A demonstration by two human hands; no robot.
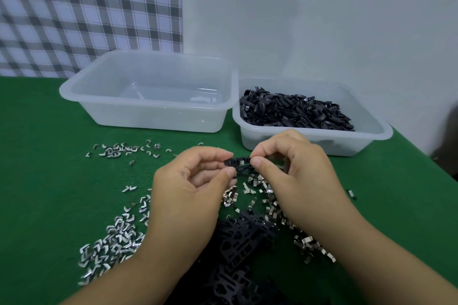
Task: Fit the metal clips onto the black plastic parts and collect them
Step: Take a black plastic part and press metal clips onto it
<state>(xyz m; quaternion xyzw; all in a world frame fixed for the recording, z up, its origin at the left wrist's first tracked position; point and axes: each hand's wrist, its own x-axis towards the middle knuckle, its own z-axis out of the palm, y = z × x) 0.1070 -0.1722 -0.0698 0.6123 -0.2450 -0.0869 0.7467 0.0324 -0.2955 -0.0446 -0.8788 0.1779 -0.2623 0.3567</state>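
A table covered in green cloth [37,156] carries two pale, see-through bins side by side at the back, nearly touching: the larger left bin [148,116] and the right bin [322,143]. Metal clips lie loose on the cloth, in a thin row [116,151] in front of the left bin, a dense heap [109,242] at the near left, and a scatter [247,193] in the middle. Black parts [243,238] are piled at the near edge, touching the middle scatter.
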